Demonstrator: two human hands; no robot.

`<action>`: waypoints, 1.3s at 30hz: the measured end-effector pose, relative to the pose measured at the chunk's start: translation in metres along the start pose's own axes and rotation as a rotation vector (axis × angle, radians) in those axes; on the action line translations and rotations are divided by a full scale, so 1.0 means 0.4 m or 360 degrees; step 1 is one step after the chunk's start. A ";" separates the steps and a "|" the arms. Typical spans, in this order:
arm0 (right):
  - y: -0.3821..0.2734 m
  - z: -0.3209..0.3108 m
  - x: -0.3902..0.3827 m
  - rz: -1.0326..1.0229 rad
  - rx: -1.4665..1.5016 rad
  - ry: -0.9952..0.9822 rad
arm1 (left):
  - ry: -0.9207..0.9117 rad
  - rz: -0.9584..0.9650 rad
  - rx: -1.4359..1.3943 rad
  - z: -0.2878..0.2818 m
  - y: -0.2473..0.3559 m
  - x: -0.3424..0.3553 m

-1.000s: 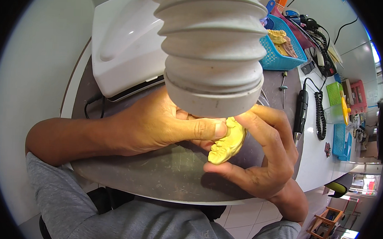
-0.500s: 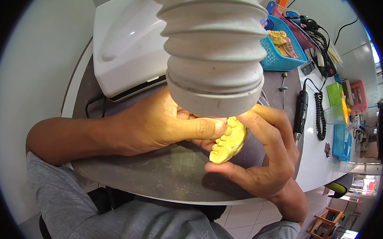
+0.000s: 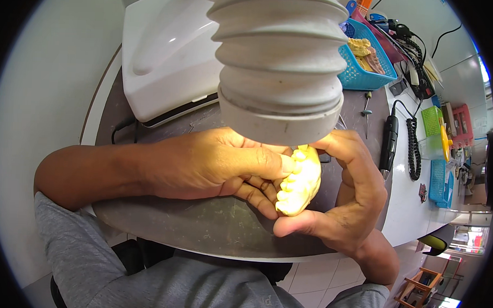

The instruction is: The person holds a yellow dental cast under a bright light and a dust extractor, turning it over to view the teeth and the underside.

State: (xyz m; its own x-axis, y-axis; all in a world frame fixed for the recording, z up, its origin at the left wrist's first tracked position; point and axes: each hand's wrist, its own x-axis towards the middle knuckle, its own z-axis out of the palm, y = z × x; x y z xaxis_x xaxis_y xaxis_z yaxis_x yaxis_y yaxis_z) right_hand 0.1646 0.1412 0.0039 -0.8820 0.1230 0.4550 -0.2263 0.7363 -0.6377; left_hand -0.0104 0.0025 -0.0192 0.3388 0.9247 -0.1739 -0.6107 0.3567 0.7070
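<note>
A yellow dental cast (image 3: 302, 183) with a row of teeth is held above the grey work surface, brightly lit. My left hand (image 3: 219, 166) grips it, the thumb on the teeth and the other fingers curled behind and beneath. Round its two ends bends my right hand (image 3: 362, 193), the index finger at the far end and the thumb at the near end. The tip of that index finger is partly hidden under the white ribbed hose (image 3: 281, 95), whose mouth hangs just over the cast.
A white machine (image 3: 163, 53) stands at the far left of the grey board (image 3: 211, 229). At the far right are a blue basket (image 3: 368, 79) of casts, a thin tool (image 3: 367, 115) and a black handpiece (image 3: 388, 140) with a coiled cord (image 3: 414, 149).
The cast has turned slightly and shifted a little right and nearer me, and its surface is more brightly lit. More of my left fingers show beneath it.
</note>
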 end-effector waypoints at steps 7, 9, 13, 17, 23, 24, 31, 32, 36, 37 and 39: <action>0.005 0.004 -0.001 -0.0063 -0.0047 0.0019 | 0.0043 0.0060 -0.0032 0.005 -0.002 -0.002; 0.009 0.011 -0.001 -0.0140 -0.0089 0.0051 | 0.0100 0.0045 -0.0008 0.009 -0.001 -0.006; 0.011 0.012 -0.002 -0.0121 -0.0041 0.0048 | 0.0072 -0.0008 0.0033 0.007 0.003 -0.004; 0.007 0.014 -0.005 -0.0045 0.0012 0.0044 | -0.0008 0.0011 -0.0010 0.003 -0.001 0.003; 0.007 0.014 -0.005 -0.0021 0.0006 0.0039 | -0.0027 0.0001 0.0023 0.002 0.000 0.003; 0.007 0.014 -0.005 -0.0014 0.0005 0.0036 | -0.0022 -0.0006 0.0030 0.002 0.000 0.003; 0.000 0.013 -0.006 0.0090 0.0009 0.0008 | -0.0025 -0.0005 0.0055 -0.001 -0.002 0.002; 0.001 0.011 -0.006 0.0088 0.0003 0.0003 | -0.0032 -0.0003 0.0047 -0.002 -0.003 0.005; 0.001 0.008 -0.006 0.0075 -0.0020 -0.0012 | -0.0025 -0.0011 0.0043 -0.003 -0.005 0.006; 0.001 0.008 -0.006 0.0101 -0.0023 -0.0015 | -0.0015 -0.0019 0.0049 -0.003 -0.005 0.005; 0.001 0.008 -0.007 0.0106 -0.0011 -0.0025 | -0.0007 -0.0017 0.0040 -0.002 -0.004 0.005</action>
State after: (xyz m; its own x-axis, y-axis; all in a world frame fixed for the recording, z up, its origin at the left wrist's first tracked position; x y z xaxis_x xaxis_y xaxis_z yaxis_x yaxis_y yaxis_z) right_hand 0.1655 0.1390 0.0005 -0.9013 0.1614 0.4021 -0.1643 0.7314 -0.6619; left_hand -0.0092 0.0037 -0.0212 0.3483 0.9202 -0.1785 -0.5889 0.3630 0.7221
